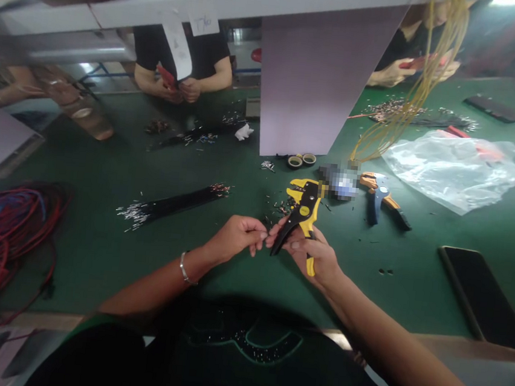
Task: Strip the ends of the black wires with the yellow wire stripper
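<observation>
In my right hand (313, 253) is a yellow and black wire stripper (304, 211), its jaws pointing away from me and its handles spread. Close beside it, my left hand (244, 237) has thumb and fingers pinched together near the right fingertips; whatever they hold is too small to make out. Dark scraps (283, 206) lie on the green tabletop just behind the tool. Left of my hands rests a bundle of short black wires (174, 205) with bared, shiny ends.
A second stripper (382, 199), blue and orange, and a phone (484, 297) lie to the right, with a clear plastic bag (455, 166) behind. Red wire coils (6, 248) fill the left. A pale upright panel (313, 83) stands ahead; two co-workers sit across the table.
</observation>
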Demonstrator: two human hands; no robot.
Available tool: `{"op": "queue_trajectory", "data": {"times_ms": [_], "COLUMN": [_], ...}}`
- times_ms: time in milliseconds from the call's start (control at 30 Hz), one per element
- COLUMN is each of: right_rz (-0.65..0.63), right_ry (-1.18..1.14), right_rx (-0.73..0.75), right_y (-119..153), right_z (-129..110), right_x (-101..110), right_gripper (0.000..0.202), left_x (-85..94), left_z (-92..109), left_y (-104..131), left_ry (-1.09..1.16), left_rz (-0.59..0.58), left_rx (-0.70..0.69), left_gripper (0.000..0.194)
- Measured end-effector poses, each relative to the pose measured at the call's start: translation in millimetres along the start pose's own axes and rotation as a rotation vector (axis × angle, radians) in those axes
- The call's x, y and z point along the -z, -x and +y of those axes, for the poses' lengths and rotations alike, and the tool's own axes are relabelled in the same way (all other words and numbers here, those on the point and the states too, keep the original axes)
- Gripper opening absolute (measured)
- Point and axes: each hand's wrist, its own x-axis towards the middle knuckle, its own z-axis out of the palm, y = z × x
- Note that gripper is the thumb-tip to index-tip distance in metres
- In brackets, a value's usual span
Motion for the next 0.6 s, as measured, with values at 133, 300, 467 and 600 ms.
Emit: {"op": "queue_trajectory", "data": {"times_ms": [133,300,467,600], "right_rz": [0.016,0.008,0.032,0.083], "right_ry": [0.001,0.014,0.072,0.138], "right_rx": [0.012,0.012,0.052,0.087], "right_y": [0,-1,-4,-4], "right_z": [1,5,6,3], "right_x": [-2,-1,4,8], "right_gripper": [0.035,0.038,0.037,0.039], "left_x": [-0.5,-3.6,-3.3,4.3], "left_z": [-2,-5,-1,5], "left_y": [2,2,2,3], "left_ry": [-0.102,-0.16,-0.024,0.086], "left_rz": [0.03,0.105,0.098,0.129], "left_rx": [-0.037,-0.047,0.009,-0.002], "left_gripper": [0.016,0.017,0.021,0.02]}}
